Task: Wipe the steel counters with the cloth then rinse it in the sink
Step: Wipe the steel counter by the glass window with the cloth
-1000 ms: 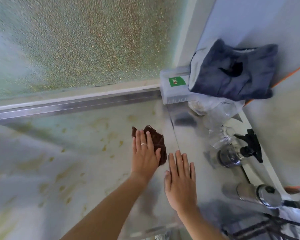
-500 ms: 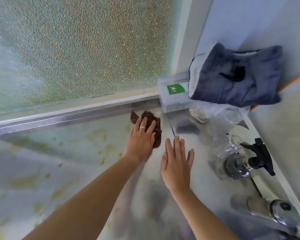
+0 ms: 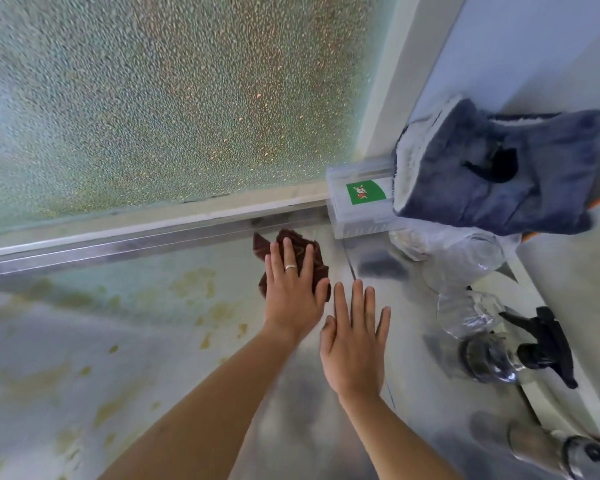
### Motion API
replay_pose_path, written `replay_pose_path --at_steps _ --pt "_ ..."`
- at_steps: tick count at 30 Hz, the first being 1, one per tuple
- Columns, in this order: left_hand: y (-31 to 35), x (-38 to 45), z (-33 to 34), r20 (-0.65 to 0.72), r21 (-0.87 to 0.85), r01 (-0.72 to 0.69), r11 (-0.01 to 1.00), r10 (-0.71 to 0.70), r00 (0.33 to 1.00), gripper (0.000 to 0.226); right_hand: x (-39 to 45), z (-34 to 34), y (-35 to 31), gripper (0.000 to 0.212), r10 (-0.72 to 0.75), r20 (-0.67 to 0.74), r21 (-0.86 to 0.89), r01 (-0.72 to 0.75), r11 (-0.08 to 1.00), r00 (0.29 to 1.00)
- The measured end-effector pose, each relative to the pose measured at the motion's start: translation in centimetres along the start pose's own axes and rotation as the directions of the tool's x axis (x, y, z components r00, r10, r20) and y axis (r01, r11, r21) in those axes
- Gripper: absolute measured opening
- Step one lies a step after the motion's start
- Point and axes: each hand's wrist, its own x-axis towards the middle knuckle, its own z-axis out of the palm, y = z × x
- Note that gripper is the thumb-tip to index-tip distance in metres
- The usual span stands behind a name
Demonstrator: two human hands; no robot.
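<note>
A dark brown cloth (image 3: 293, 242) lies crumpled on the steel counter (image 3: 125, 341), close to the back rail under the frosted window. My left hand (image 3: 293, 292), with a ring on one finger, presses flat on top of the cloth and covers most of it. My right hand (image 3: 354, 341) rests flat on the counter just to the right, fingers spread, holding nothing. The counter shows yellowish stains to the left. No sink is in view.
A clear plastic box with a green label (image 3: 359, 207) stands at the back right, with a dark blue fleece bag (image 3: 492, 178) beside it. Crumpled clear plastic (image 3: 465, 271), a black-trigger spray bottle (image 3: 534, 348) and a steel flask (image 3: 551, 448) crowd the right edge.
My left hand has pushed the cloth away from me toward the back rail. My right hand has slid forward beside it, still flat on the counter.
</note>
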Motion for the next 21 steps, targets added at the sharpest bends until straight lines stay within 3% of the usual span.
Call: replay_pose_path --at_steps 6,14,18,21 --pt "-1.8 0.5 0.0 -0.047 -0.048 -0.053 0.997 0.051 0.998 0.059 0.0 -0.4 -0.2 0.060 -0.008 -0.009 -0.032 0.008 0.999 1.000" --pt "-10.4 -14.9 -0.4 -0.072 -0.077 0.129 0.989 -0.134 0.988 0.059 -0.7 -1.4 -1.2 0.058 -0.003 -0.006 -0.035 0.002 0.999 1.000" --pt "-12.0 -18.2 -0.5 -0.014 -0.043 0.171 0.984 -0.172 0.985 0.061 -0.7 -1.7 -4.8 0.055 -0.210 0.047 -0.022 0.211 0.977 0.977" --pt "-11.9 -15.9 -0.4 -0.008 -0.019 0.195 0.981 -0.195 0.981 0.061 0.0 -0.9 -6.9 0.057 -0.204 0.060 0.022 0.203 0.979 0.977"
